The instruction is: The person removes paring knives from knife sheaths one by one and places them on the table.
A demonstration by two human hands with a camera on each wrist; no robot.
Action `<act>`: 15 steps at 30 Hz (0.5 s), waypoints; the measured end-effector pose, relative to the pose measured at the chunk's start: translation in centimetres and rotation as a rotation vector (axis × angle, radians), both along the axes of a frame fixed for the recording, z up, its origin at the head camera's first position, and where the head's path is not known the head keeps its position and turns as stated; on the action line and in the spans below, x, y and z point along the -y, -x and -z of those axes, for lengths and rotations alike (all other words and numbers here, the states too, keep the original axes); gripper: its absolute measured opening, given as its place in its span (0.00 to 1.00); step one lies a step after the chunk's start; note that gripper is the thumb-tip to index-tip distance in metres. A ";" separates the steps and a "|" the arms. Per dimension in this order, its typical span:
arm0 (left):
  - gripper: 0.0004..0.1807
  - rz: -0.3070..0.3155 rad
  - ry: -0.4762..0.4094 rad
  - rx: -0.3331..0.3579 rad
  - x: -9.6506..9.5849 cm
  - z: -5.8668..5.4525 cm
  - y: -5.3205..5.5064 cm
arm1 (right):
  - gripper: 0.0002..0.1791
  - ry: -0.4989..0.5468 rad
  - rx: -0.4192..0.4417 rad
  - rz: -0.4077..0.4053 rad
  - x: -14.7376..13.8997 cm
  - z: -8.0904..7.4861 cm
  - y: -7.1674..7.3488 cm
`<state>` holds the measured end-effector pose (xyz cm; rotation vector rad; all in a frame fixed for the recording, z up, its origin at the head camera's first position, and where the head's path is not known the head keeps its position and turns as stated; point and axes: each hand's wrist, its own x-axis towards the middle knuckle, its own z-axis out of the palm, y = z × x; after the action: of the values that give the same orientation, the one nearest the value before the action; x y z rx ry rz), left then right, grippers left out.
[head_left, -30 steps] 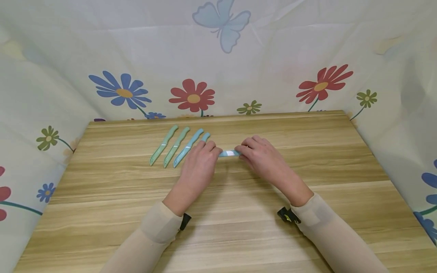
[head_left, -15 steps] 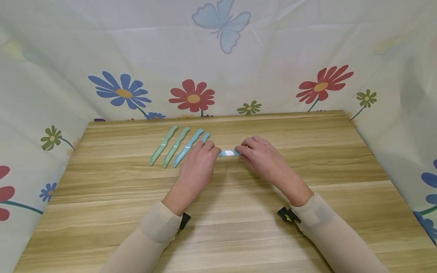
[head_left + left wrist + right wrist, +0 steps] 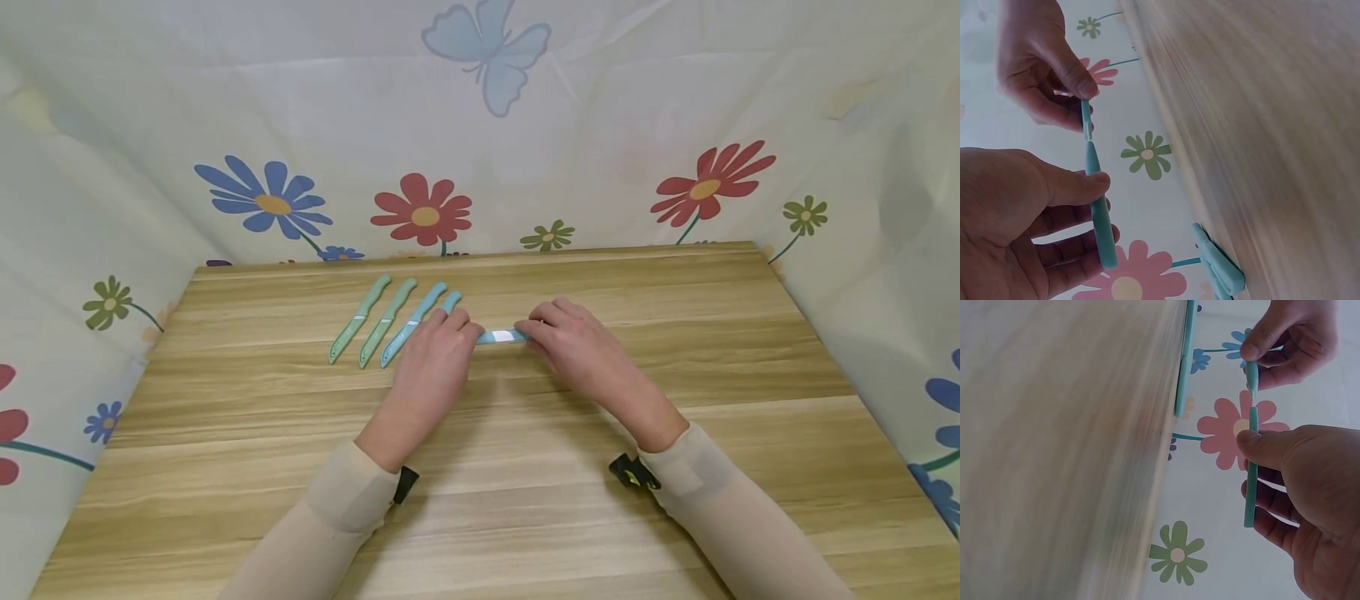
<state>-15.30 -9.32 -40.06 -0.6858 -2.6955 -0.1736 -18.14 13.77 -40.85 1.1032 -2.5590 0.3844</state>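
Observation:
Both hands hold one blue paring knife level above the table, in the middle of the head view. My left hand pinches its rounded handle between thumb and fingers. Around the blade cover, at the other end, the thumb and fingers of my right hand are closed. A short pale strip shows between handle and cover. Left of the hands lie two green knives and a blue knife, side by side and slanted. Another blue knife is mostly hidden behind my left hand.
The wood-grain table extends around the hands on every side. A white curtain printed with flowers and a butterfly hangs along its back and sides. Each wrist carries a small black device.
My left hand has shifted very slightly left with the handle. The right hand keeps its place and its grip, and the knives on the table have not moved.

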 end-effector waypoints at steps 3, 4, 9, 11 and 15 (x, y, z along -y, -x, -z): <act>0.08 -0.005 -0.005 0.002 0.0 0.0 0.0 | 0.14 -0.002 0.000 0.003 0.0 0.0 0.0; 0.08 -0.007 -0.006 0.002 0.0 0.0 0.0 | 0.14 -0.003 0.001 0.004 0.0 0.0 0.0; 0.07 -0.014 -0.012 0.006 0.1 0.0 0.0 | 0.14 -0.012 0.006 0.011 0.0 0.0 0.0; 0.07 -0.015 -0.014 0.007 0.1 0.1 0.0 | 0.14 -0.013 0.008 0.014 0.0 0.0 0.0; 0.06 -0.016 -0.016 0.009 0.1 0.1 0.0 | 0.14 -0.014 0.012 0.017 -0.1 0.1 0.0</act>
<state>-15.29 -9.38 -40.17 -0.6608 -2.7045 -0.1943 -18.09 13.83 -40.92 1.0864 -2.5836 0.3699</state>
